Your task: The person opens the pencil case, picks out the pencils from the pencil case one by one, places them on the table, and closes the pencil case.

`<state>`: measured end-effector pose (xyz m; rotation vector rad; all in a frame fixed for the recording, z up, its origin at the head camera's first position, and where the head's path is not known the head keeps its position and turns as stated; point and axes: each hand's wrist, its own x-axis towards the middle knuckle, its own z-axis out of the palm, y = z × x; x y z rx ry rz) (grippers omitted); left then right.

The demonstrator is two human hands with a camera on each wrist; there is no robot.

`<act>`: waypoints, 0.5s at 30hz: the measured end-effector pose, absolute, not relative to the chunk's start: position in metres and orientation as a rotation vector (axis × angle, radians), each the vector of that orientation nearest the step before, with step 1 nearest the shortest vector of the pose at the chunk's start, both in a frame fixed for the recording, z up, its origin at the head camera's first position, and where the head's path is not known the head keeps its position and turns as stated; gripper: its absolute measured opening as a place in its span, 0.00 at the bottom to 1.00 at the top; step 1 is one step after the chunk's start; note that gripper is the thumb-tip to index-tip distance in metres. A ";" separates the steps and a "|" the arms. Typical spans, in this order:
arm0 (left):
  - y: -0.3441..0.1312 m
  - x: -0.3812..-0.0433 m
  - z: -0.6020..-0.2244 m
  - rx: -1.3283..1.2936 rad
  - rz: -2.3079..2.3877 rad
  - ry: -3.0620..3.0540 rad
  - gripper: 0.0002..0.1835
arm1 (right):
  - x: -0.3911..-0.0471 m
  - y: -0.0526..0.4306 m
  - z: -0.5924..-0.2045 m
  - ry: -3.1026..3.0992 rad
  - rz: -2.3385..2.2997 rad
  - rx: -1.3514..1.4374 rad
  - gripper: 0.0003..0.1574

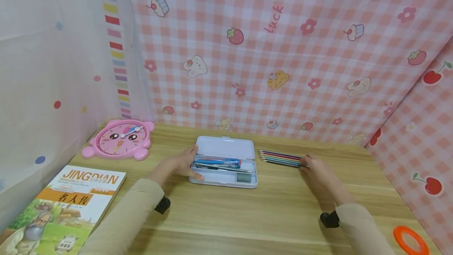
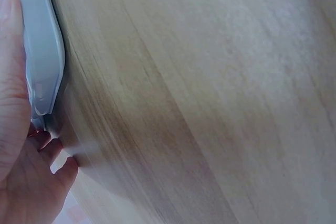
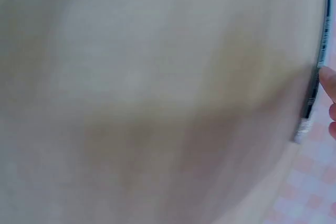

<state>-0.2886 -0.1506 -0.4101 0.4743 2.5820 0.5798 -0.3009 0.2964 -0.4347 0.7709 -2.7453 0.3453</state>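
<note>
A white pencil case (image 1: 226, 147) lies open on the wooden table, its lid folded back. Inside are several pens (image 1: 221, 162) and a grey-green block (image 1: 243, 177). My left hand (image 1: 182, 163) grips the case's left end, thumb over the near rim and fingers behind; the left wrist view shows the thumb (image 2: 13, 77) along the case's side. Right of the case lies a row of coloured pencils (image 1: 281, 158), points toward the case. My right hand (image 1: 316, 166) holds their right ends; in the right wrist view a fingertip (image 3: 327, 80) presses on one pencil (image 3: 324, 40).
A pink toy clock (image 1: 120, 139) lies at the back left, with a book (image 1: 67, 211) in front of it. An orange ring (image 1: 410, 240) lies at the near right. Patterned cloth (image 1: 265, 58) hangs along the table's back and sides.
</note>
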 end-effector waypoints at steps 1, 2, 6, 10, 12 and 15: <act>-0.151 -0.289 -0.410 0.475 0.581 2.581 0.64 | -0.303 0.295 -0.433 -2.736 0.358 0.791 0.08; -0.151 -0.289 -0.411 0.476 0.584 2.581 0.64 | -0.305 0.294 -0.430 -2.730 0.362 0.806 0.08; -0.151 -0.289 -0.412 0.471 0.597 2.578 0.64 | -0.311 0.282 -0.418 -2.744 0.376 0.823 0.10; -0.151 -0.289 -0.411 0.469 0.606 2.577 0.64 | -0.313 0.259 -0.405 -2.811 0.403 0.827 0.12; -0.150 -0.289 -0.411 0.475 0.601 2.579 0.64 | -0.314 0.244 -0.402 -2.804 0.437 0.871 0.11; -0.150 -0.288 -0.410 0.474 0.593 2.580 0.64 | -0.313 0.217 -0.398 -2.801 0.504 0.962 0.10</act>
